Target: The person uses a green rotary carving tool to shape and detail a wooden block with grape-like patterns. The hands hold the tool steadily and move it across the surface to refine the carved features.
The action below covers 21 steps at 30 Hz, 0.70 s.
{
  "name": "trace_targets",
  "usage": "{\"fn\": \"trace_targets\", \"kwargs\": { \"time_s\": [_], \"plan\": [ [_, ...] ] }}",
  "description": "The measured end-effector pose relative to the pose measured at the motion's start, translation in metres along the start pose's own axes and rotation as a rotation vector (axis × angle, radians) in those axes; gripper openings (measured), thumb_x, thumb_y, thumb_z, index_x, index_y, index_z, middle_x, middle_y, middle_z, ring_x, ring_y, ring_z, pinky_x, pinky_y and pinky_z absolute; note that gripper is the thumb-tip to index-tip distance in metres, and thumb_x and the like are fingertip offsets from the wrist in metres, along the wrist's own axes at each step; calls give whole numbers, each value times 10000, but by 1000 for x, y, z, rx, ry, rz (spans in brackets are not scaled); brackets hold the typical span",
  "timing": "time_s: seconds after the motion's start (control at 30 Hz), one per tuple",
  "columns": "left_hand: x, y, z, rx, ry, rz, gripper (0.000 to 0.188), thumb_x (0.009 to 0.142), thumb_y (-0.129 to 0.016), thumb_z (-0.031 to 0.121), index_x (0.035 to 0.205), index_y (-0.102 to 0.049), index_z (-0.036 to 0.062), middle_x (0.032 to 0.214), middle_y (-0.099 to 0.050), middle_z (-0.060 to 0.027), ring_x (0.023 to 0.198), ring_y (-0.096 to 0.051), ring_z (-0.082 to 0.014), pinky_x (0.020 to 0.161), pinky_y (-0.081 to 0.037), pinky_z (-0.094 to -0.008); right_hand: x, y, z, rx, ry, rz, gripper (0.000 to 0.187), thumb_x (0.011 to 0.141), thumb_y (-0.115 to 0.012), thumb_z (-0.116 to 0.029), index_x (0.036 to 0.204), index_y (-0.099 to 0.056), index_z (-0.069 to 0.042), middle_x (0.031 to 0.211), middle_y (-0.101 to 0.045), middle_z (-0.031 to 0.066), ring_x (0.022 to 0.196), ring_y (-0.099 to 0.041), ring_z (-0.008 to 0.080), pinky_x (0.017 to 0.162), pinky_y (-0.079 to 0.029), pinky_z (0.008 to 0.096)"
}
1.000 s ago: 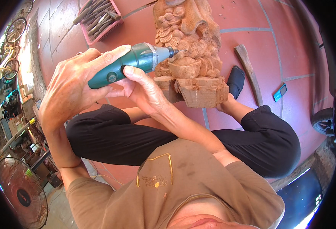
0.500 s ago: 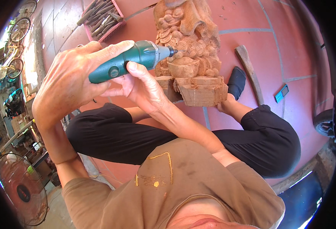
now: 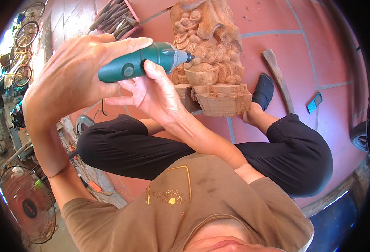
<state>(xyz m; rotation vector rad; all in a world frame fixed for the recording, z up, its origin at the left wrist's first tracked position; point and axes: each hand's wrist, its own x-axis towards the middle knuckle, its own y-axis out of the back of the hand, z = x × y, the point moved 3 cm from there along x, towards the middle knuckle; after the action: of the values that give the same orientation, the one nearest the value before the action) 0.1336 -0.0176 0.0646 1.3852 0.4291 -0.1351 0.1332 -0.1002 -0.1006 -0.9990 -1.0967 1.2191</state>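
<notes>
though slightly aslant lengthwise, green rotary tool point(image 3: 136, 62) nose-right toward wooden carving point(image 3: 212, 67)

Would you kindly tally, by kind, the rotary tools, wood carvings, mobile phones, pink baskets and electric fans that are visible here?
Rotary tool: 1
Wood carving: 1
Mobile phone: 1
Pink basket: 1
Electric fan: 1
Total: 5

The floor point(image 3: 273, 17) is paved with red tiles point(image 3: 336, 103) separated by grey joints point(image 3: 273, 32); at the bright left edge, what appear to be bicycles point(image 3: 27, 35) are seen beyond a caged fan point(image 3: 29, 208).
</notes>
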Motion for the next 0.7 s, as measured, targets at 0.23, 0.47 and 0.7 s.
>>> {"fn": "trace_targets", "kwargs": {
  "time_s": [0.23,0.47,0.7],
  "plan": [
    [25,21,4,122,8,-230,645,663,-724,138,1300,-648,78,997,-713,-177,872,-677,-399,742,-545,-419,4,-9,-6,69,13,-37,548,904,-722,-477,1322,-576,-154,1282,-660,25,1153,-634,193,1042,-450,689],
    [36,27,4,157,-5,-293,665,643,-733,143,1299,-645,70,1009,-722,-177,872,-686,-387,749,-541,-428,7,-13,-9,139,26,-32,545,904,-721,-493,1313,-583,-161,1271,-667,16,1119,-654,184,1047,-440,699],
    [31,27,7,92,-32,-221,686,643,-766,172,1313,-636,96,1011,-718,-172,844,-696,-373,726,-543,-416,7,-15,-8,140,33,-79,520,903,-734,-461,1301,-583,-163,1270,-664,16,1105,-653,184,1041,-452,686]
  ]
}}
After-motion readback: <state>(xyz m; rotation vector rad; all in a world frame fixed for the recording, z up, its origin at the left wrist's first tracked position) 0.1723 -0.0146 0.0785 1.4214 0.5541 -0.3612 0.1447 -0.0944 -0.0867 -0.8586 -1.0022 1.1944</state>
